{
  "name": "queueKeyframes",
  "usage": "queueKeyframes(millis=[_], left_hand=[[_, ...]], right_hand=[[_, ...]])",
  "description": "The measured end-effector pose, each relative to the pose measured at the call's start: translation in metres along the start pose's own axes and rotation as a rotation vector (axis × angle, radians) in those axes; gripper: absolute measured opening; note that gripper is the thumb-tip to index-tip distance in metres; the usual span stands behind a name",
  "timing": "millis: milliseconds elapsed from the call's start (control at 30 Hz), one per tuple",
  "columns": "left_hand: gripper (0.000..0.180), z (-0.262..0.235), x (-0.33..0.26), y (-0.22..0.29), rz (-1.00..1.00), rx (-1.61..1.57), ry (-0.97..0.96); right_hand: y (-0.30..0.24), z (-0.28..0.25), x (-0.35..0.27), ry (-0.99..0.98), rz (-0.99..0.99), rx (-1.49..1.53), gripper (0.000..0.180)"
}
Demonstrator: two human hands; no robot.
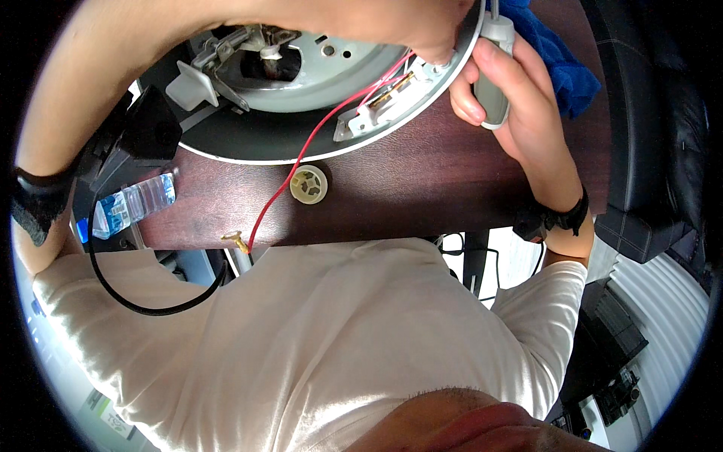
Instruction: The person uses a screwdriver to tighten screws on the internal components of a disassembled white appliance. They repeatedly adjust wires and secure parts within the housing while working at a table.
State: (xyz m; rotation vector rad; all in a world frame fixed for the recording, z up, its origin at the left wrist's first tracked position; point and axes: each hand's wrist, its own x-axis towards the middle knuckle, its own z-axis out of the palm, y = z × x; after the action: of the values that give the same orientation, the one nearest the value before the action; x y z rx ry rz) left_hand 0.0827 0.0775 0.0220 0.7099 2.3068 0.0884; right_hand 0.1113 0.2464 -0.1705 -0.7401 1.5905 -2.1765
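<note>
An opened rice cooker body (316,94) sits tilted at the top of the view, its inner metal parts showing. My left arm reaches across it, and my left hand (425,30) has its bent fingertips at a white plastic bracket (388,102) inside the rim; the upper edge cuts off the hand, so its grip is partly hidden. Outside the rim, my right hand (523,98) is wrapped round the grey handle of a screwdriver (495,105), shaft upward. A red wire (305,143) trails from the bracket over the rim, ending in a brass terminal (236,240) at the table's near edge.
A round cream plastic part (309,184) lies on the dark wooden table (422,184). At the left are a water bottle (135,203) and a black cable (120,297). A blue cloth (568,75) lies at the far right, beside a black leather seat (640,173).
</note>
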Motion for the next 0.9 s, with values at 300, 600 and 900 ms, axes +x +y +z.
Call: queueKeyframes(millis=[300, 600, 900], left_hand=[[0.024, -0.0001, -0.0005, 0.0011, 0.011, 0.005, 0.010], [0.027, 0.0036, -0.0023, -0.0021, -0.007, 0.003, 0.024], [0.029, 0.0007, -0.0033, 0.0000, -0.056, 0.014, -0.012]], right_hand=[[0.0007, -0.0013, 0.0002, -0.005, -0.007, -0.016, 0.029], [0.0008, -0.0009, 0.0007, 0.003, -0.004, -0.001, 0.030], [0.0019, -0.0009, -0.0018, -0.014, -0.019, 0.017, 0.023]])
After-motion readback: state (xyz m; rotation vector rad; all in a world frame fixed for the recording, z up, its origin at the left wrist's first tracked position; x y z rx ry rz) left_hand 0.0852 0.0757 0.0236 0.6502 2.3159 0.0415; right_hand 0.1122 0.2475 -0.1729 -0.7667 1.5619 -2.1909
